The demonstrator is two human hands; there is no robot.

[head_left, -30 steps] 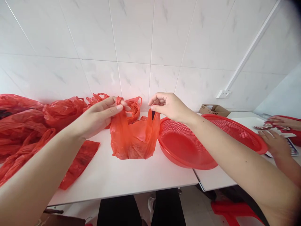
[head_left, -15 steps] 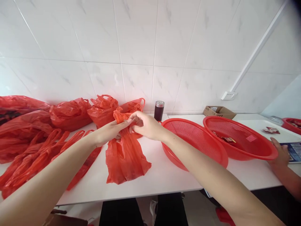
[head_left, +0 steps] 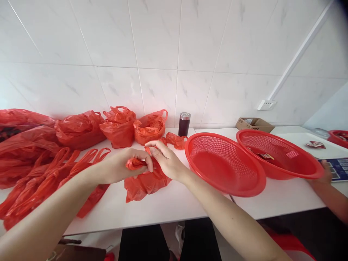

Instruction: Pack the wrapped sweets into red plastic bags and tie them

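My left hand is closed around the twisted neck of a red plastic bag, whose body hangs just over the white table. Beside it my right hand pinches a small end of the same bag between thumb and fingers, partly hidden behind the knuckles. Left of my hands lie several flat red plastic bags, their handles upward. Behind them stands a row of filled red bags. A crumpled red bag rests just behind my right hand.
Two red colander baskets, the nearer and the farther holding small packets, stand to the right. A co-worker's hand touches the farther rim. A dark tumbler and a cardboard box sit by the tiled wall.
The bag's neck has been gathered and wrapped round into my left hand, and its hanging body now looks shorter. Both hands sit lower. The co-worker's hand has moved slightly behind the basket rim.
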